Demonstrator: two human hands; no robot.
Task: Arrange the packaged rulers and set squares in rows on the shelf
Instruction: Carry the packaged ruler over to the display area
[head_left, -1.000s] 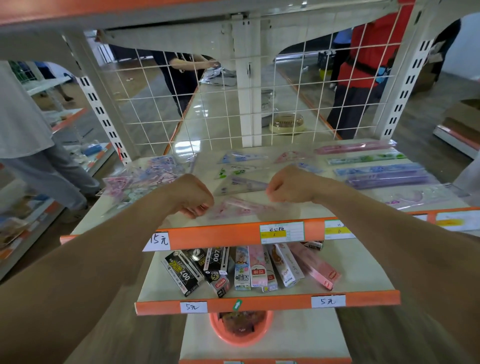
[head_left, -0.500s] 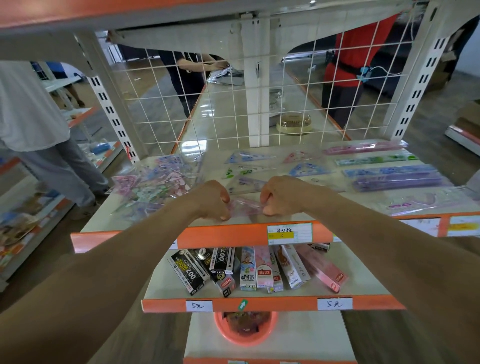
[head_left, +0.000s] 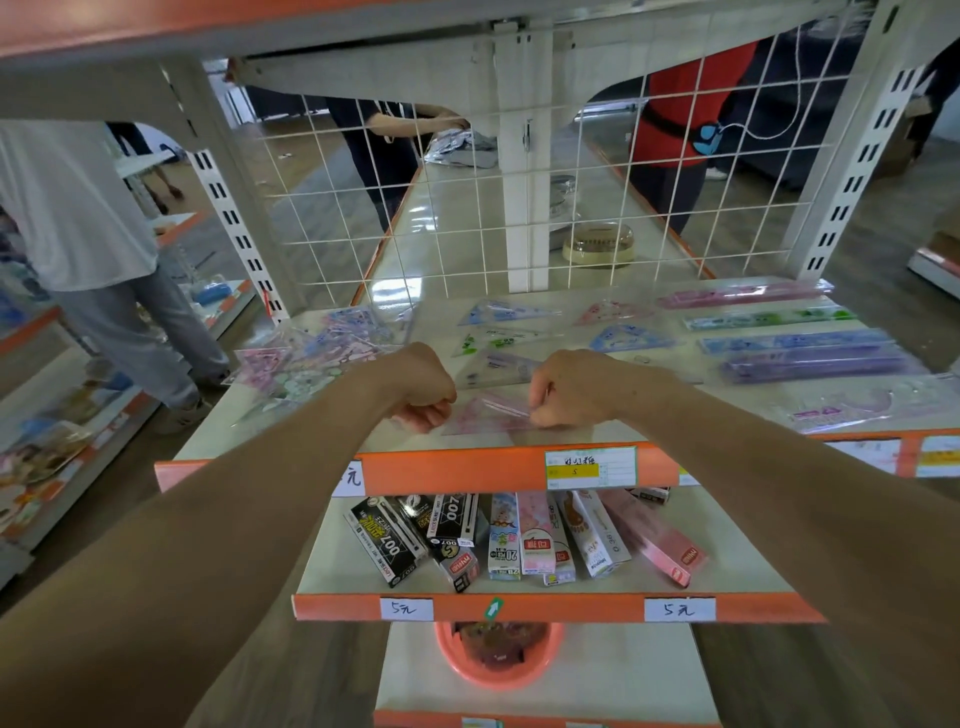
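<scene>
left hand (head_left: 423, 395) | right hand (head_left: 563, 389) | both curled, pinching pink set square (head_left: 491, 413)

"5元" on price tags (head_left: 406, 609) ("007" on boxes (head_left: 387, 540))

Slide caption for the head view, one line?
Left hand and right hand grip a pink packaged set square at the shelf front; rulers lie lined up at right.

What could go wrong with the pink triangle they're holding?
The pink set square packet sits near the shelf's orange front edge, so it might slide off if the left hand or right hand lets go carelessly. Pushed back, it could knock the purple set square behind it crooked.
</scene>
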